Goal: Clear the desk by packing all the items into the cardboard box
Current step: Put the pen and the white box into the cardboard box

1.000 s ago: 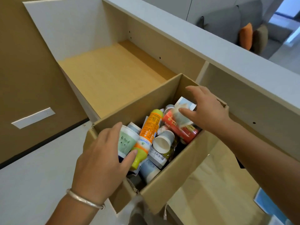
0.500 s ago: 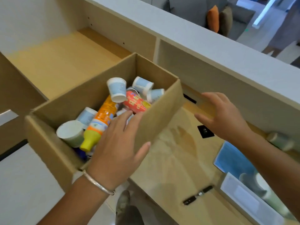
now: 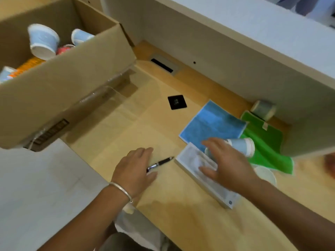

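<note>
Since half a second ago my view has swung right and down: the cardboard box (image 3: 68, 84) has slid to the upper left of the head view, and both hands have left it and come down over the table (image 3: 163, 214).

In the head view, my left hand (image 3: 135, 172) lies low over the wood with its fingers (image 3: 145, 151) loosely extended, covering the near end of a black pen (image 3: 161, 162). Whether it is touching the pen or only above it, I cannot tell; nothing is gripped. My right hand (image 3: 228, 165) is spread flat, fingers straight and apart, over a flat white box (image 3: 208, 180) that lies on the table; it holds nothing, and the blur hides whether the palm presses down.

Just behind that hand a pale blue paper cup (image 3: 243, 146) lies on its side, resting across a blue cloth (image 3: 212, 124) and a green cloth (image 3: 264, 142). A second cup (image 3: 266, 173) shows beside my right wrist. A small grey roll (image 3: 262, 109) sits in the far corner against the partition.

The cardboard box stands open at the table's left end, already holding several paper cups (image 3: 42, 40), an orange bottle (image 3: 27, 67) and a red item (image 3: 63, 49). A black square socket (image 3: 177, 102) is set into the table between the box and the cloths.
</note>
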{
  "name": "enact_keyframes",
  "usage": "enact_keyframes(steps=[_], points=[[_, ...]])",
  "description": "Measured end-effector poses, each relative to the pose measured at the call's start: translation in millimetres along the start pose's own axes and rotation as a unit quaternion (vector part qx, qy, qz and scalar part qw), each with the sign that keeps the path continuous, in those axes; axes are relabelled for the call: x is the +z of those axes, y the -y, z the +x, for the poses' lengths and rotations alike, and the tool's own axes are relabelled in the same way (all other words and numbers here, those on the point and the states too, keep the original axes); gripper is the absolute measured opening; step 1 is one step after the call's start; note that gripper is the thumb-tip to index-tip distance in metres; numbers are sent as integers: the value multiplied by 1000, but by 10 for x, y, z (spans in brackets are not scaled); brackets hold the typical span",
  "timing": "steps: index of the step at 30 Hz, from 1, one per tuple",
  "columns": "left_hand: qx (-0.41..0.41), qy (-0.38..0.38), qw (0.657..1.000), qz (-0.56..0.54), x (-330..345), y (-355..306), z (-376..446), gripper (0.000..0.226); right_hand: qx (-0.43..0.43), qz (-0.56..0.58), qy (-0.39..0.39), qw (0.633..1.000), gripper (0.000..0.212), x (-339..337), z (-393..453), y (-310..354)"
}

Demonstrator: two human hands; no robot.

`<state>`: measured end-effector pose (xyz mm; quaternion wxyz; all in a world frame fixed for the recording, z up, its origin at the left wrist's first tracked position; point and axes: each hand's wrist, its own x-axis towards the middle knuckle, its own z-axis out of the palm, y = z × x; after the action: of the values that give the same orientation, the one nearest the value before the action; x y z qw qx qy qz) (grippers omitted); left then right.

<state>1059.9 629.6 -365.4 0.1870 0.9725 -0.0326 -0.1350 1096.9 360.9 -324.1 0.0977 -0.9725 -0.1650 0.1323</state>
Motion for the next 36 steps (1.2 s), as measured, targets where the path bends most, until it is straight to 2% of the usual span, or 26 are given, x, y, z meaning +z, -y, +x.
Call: enact_keyframes(steps=[2, 5, 10, 17, 21, 23, 27, 32, 36], points=[[-23, 16, 999, 35, 191, 5, 27, 58, -38, -23, 22, 999, 70, 190, -115, 35], [-25, -16, 997, 69, 305, 35, 63, 32, -68, -66, -11, 995, 73, 339, -78, 101], [-40, -29, 997, 66, 294, 98, 62, 8, -36, -166, 49, 984, 85, 405, 112, 234], [-43, -41, 995, 77, -94, 341, -121, 14, 8, -152, 63, 986, 69, 291, 245, 405], [0, -121, 991, 53, -647, 524, -237, 6, 31, -92, 24, 995, 71, -62, 462, 671], [17, -161, 986, 46, -976, 644, -323, 9, 45, -44, -11, 998, 71, -260, 598, 774], [9, -215, 976, 24, -1631, 996, -520, 11, 65, -31, -60, 996, 73, -684, 932, 944], [-18, -288, 958, 1, -2295, 1569, -642, 14, 35, -52, -138, 988, 71, -1274, 1480, 1455], [-75, -321, 944, 4, -2615, 2046, -628, 9, -32, -29, -184, 982, 69, -1572, 1980, 2116]])
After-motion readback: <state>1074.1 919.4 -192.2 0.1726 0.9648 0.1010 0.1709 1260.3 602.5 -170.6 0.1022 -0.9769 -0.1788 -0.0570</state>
